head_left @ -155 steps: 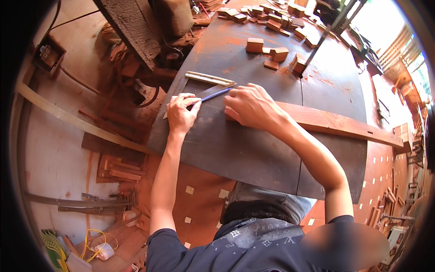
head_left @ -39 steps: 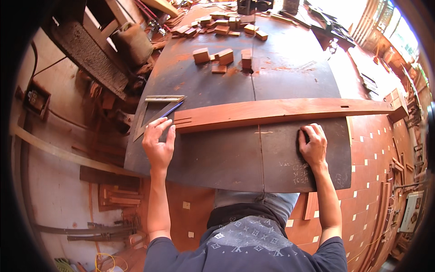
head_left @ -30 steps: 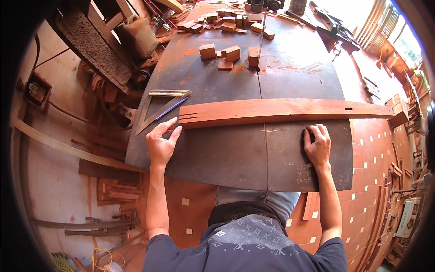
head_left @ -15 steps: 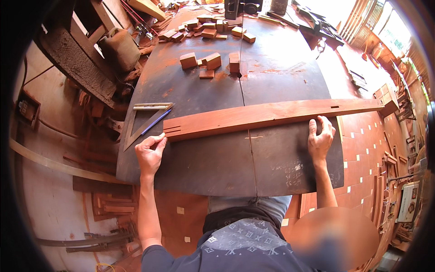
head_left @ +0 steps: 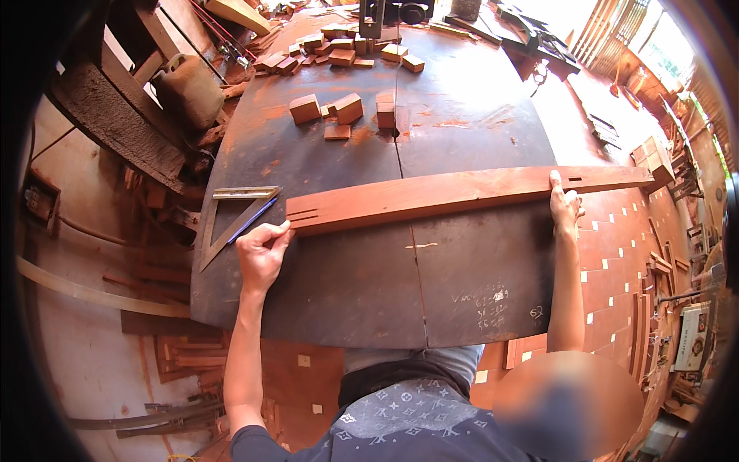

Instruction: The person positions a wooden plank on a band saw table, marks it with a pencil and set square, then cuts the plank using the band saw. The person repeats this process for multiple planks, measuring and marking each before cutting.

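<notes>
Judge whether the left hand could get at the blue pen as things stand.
Probably yes: the left hand, at the left end of the wooden beam, is close beside the blue pen, which lies uncovered along the triangular square, with nothing visible in between.

Shows pale handwriting (head_left: pixel 486 310) on the near right part of the dark tabletop (head_left: pixel 346 285), stacked in short lines, with figures beside it; dark print on a white box (head_left: pixel 687 348), too small to read surely; letter-like motifs on a dark shirt (head_left: pixel 408 412).
</notes>
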Available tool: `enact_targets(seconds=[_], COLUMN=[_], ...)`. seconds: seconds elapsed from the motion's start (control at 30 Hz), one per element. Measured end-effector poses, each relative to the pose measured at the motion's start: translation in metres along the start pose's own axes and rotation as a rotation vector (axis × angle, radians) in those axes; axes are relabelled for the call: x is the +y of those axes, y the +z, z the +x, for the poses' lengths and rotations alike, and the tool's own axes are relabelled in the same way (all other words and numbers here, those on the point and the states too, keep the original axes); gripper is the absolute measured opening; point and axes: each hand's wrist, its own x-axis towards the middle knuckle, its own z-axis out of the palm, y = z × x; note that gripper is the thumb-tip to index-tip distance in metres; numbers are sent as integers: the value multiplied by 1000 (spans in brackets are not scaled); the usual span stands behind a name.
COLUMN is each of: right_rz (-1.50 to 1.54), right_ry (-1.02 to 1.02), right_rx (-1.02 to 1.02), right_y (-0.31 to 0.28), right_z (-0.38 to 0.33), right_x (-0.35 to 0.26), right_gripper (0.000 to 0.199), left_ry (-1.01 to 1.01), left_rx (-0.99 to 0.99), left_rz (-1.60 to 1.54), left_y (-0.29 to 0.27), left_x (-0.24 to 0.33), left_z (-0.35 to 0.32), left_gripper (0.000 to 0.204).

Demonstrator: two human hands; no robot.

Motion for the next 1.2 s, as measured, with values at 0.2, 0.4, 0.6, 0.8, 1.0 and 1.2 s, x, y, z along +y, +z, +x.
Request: enact_targets(seconds=[0.2,0.4,0.6,0.8,1.0,1.2], right_rz=[507,1074,1298,1442,1522,1572], right_ry=[87,286,285,137,104,90], right_rx=[-22,-13,6,-261,-264,-283], right_y=[5,6,28,42,39,41], right_z=[114,138,174,172,179,175], right_x=[34,-7,14,25,35,33], right_gripper=[81,68,65,47,44,47], left_ry=[208,218,257,205,76,79], left_rx=[-9,-43,-23,-10,-77,-56], left_rz=[55,22,-21,-31,-123,-135], left_y=[81,147,174,169,171,173], left_x=[24,25,23,20,14,13], left_z=[51,99,112,106,106,110], left_gripper=[9,11,13,12,9,9])
